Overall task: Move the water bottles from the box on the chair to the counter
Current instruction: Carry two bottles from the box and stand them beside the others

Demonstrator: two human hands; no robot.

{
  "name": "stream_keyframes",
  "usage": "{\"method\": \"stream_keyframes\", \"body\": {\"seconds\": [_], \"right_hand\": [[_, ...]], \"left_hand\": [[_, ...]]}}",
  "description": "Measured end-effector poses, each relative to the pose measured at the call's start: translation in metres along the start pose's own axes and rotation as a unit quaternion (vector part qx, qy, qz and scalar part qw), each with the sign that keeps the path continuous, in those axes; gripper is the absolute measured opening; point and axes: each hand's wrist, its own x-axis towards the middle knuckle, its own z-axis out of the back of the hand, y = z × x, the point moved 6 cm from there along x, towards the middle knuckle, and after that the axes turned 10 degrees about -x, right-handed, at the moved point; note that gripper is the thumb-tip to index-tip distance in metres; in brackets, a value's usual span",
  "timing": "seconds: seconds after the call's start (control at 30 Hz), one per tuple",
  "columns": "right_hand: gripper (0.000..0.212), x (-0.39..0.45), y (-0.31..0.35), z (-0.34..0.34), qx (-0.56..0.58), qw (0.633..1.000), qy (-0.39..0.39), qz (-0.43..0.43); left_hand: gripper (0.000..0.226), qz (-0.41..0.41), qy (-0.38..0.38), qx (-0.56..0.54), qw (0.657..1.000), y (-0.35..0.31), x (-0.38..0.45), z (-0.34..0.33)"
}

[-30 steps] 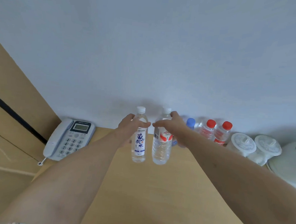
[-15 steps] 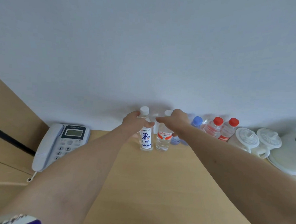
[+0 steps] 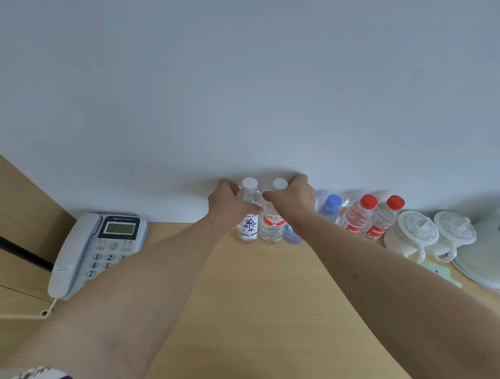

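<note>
Two white-capped water bottles stand upright on the wooden counter point(image 3: 266, 293) against the wall. My left hand point(image 3: 230, 201) grips the blue-labelled bottle point(image 3: 248, 227) near its neck. My right hand point(image 3: 293, 199) grips the orange-labelled bottle point(image 3: 272, 228) just beside it. To the right stand a blue-capped bottle point(image 3: 331, 206) and two red-capped bottles point(image 3: 358, 215) point(image 3: 384, 216) in a row along the wall. Another small bottle point(image 3: 292, 237) is partly hidden behind my right wrist. The box and chair are out of view.
A white desk phone point(image 3: 93, 250) lies at the counter's left end, beside a wooden panel point(image 3: 13, 210). Two white lidded cups point(image 3: 412, 237) point(image 3: 452, 234) and a white kettle point(image 3: 499, 254) stand at the right. A green sticky note point(image 3: 440, 271) lies near them.
Both hands carried their bottles forward and set them down on the counter against the wall; a second ago they were held above the counter, nearer to me.
</note>
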Motion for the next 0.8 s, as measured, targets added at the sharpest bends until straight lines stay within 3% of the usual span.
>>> {"method": "stream_keyframes", "body": {"seconds": [0.37,0.57,0.8], "right_hand": [[0.060,-0.005,0.005,0.010,-0.014,0.999,0.046,0.017],[0.045,-0.017,0.014,0.038,-0.051,0.996,0.029,0.069],[0.046,-0.047,0.001,0.074,-0.133,0.982,0.031,0.134]], "left_hand": [[0.083,0.035,0.041,-0.010,0.999,-0.007,-0.008,-0.007],[0.074,-0.023,0.009,-0.009,1.000,-0.031,-0.030,0.006],[0.071,-0.100,-0.040,0.129,0.986,-0.065,-0.075,0.005]]}}
